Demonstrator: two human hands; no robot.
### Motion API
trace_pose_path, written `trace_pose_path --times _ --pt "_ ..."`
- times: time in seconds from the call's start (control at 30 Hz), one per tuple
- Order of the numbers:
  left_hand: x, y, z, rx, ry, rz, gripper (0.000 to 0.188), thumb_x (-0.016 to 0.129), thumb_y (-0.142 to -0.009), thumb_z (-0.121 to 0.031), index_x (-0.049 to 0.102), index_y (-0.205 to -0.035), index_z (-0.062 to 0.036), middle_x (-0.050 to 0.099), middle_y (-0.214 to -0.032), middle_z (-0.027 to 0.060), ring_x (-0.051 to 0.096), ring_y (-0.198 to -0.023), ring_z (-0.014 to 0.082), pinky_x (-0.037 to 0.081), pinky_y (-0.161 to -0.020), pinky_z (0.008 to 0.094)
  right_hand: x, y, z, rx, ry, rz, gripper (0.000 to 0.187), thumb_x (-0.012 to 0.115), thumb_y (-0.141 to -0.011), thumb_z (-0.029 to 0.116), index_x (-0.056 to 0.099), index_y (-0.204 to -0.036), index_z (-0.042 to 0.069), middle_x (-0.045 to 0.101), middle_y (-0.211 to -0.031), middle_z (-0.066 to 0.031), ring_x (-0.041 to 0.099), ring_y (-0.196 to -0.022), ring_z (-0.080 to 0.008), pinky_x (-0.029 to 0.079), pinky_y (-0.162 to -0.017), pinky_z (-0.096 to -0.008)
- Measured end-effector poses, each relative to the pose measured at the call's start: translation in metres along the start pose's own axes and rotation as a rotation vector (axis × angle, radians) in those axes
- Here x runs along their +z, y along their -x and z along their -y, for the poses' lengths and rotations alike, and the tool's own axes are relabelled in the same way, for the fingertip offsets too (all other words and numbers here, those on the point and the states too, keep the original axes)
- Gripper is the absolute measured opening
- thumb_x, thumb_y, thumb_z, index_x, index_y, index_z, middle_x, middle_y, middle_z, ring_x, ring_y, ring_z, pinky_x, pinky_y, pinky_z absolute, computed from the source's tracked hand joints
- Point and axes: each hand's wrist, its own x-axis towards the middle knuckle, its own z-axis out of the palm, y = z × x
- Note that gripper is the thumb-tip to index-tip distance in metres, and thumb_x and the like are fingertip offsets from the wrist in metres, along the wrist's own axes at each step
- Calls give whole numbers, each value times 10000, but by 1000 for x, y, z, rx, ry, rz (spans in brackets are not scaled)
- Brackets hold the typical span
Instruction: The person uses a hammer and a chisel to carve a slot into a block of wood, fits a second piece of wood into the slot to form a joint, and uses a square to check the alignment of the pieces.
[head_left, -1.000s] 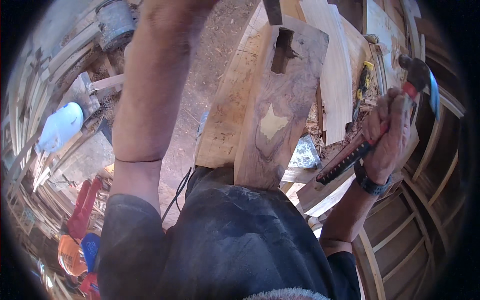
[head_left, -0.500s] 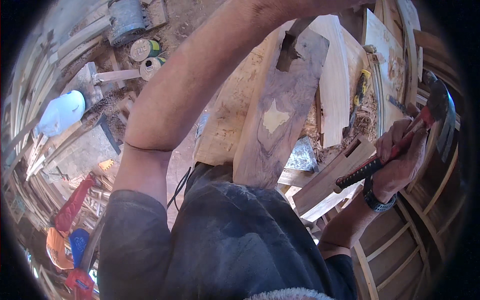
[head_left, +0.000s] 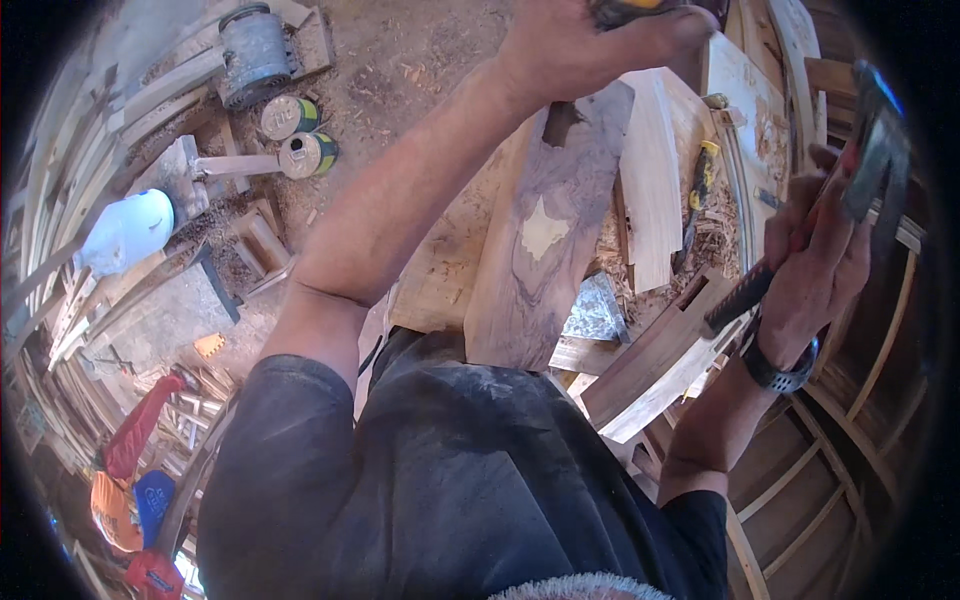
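Observation:
My right hand (head_left: 815, 270) is wrapped round the red-and-black handle of a claw hammer (head_left: 880, 150), raised at the right with its head up. My left hand (head_left: 570, 50) reaches to the top edge, closed on a chisel (head_left: 640, 3) of which only the yellow-and-dark handle end shows. Its blade is hidden. Below that hand lies a brown wooden board (head_left: 530, 310), running away from my lap. A pale star-like patch (head_left: 543, 235) marks its face, and a dark rectangular mortise (head_left: 562, 125) is cut near its far end, partly covered by my left hand.
Another yellow-and-black-handled chisel (head_left: 703, 180) lies among shavings right of the board. A slotted timber piece (head_left: 660, 350) rests nearer me. At the left are cans (head_left: 308, 155), a metal bucket-like drum (head_left: 255, 55), a white plastic container (head_left: 130, 230) and stacked wood strips.
My right hand has lifted and turned the hammer, its head now higher. My left hand has come further into view, and the blade seen by the mortise earlier no longer shows.

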Motion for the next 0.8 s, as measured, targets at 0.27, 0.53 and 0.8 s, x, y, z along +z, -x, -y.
trace_pose_path --times 0.27,0.53,0.8 --pt "-21 -4 23 -9 -471 644 194 809 -819 -163 681 -936 -78 670 -749 -2 638 -678 133 522 -634 342 8 -34 49 -425 633 238 271 582 -1068 316 628 -1157 65 585 -725 -107 575 -624 -193 471 -601 -356" --pt "-14 -9 2 -244 37 503 286 780 -778 -136 716 -1046 -59 723 -930 44 670 -829 140 539 -790 338 -23 -46 37 -394 563 266 279 525 -1093 314 586 -1105 42 573 -784 -60 551 -680 -154 438 -605 -338" --pt "-12 -10 6 -315 -17 502 208 740 -832 -82 694 -1031 -41 693 -945 14 648 -872 112 526 -784 311 -4 -43 25 -300 66 320 339 511 -1100 322 576 -1231 17 636 -926 -151 580 -776 -214 472 -707 -374"
